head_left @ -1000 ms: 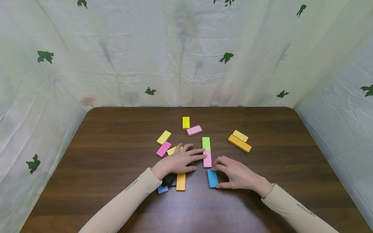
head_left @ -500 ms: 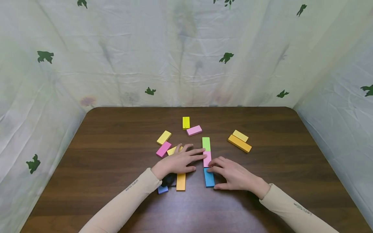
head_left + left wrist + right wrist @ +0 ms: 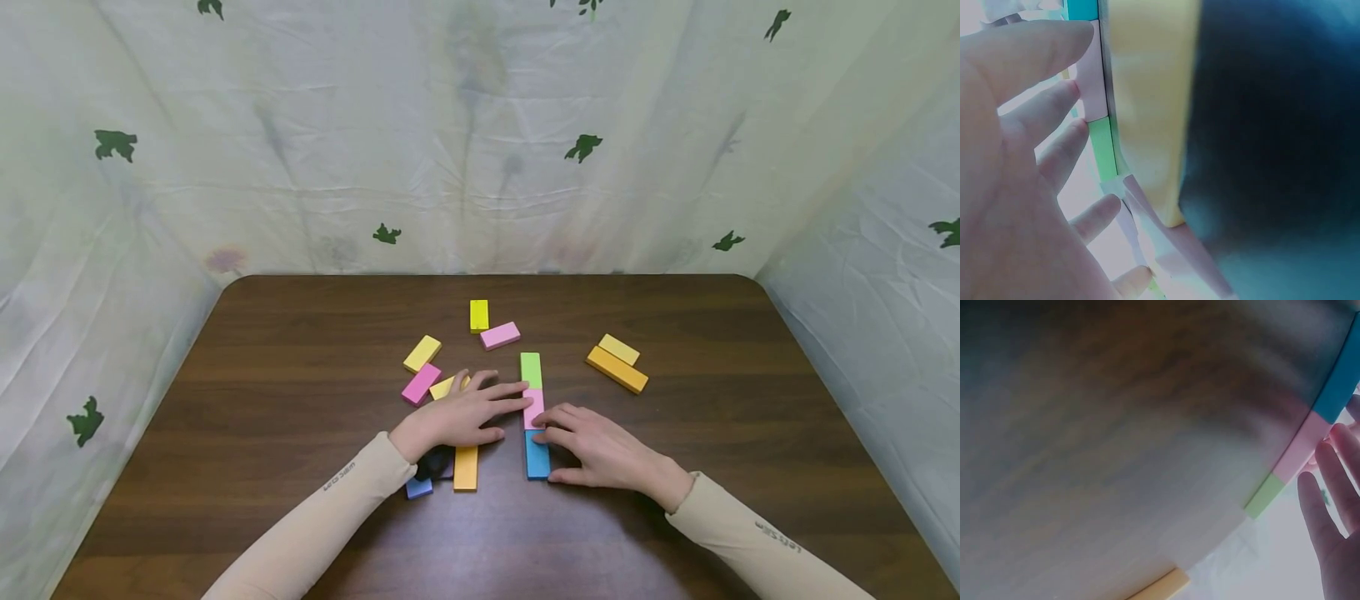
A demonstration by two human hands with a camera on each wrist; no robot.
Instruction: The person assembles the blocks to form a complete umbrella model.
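Row of three blocks lying end to end on a dark wooden counter [image 3: 337,350], with both hands at work. The right hand [image 3: 611,450] holds the blue block [image 3: 537,458], the near end of the row: the thumb lies against its right side by the near corner, the index finger bends onto its top near the far end, and the next finger reaches the pink block [image 3: 537,400]; the gap between thumb and fingers is moderate. The left hand [image 3: 459,418] has its fingers spread wide and grips nothing; the index fingertip meets the pink block, the middle fingertip lies where the pink block joins the green block [image 3: 530,367], and the thumb hangs left of the row.

The three long edges run nearly in line, blue against pink, pink against green. Left of the blue block, a strip of wood separates it from the amber block [image 3: 465,472], partly under the left hand. To the right, a broad stretch of wood reaches to the orange block [image 3: 617,370]. Beyond the green block, a pale pink block [image 3: 500,336] lies near; farther back, the counter's edge meets a curtain [image 3: 480,167].
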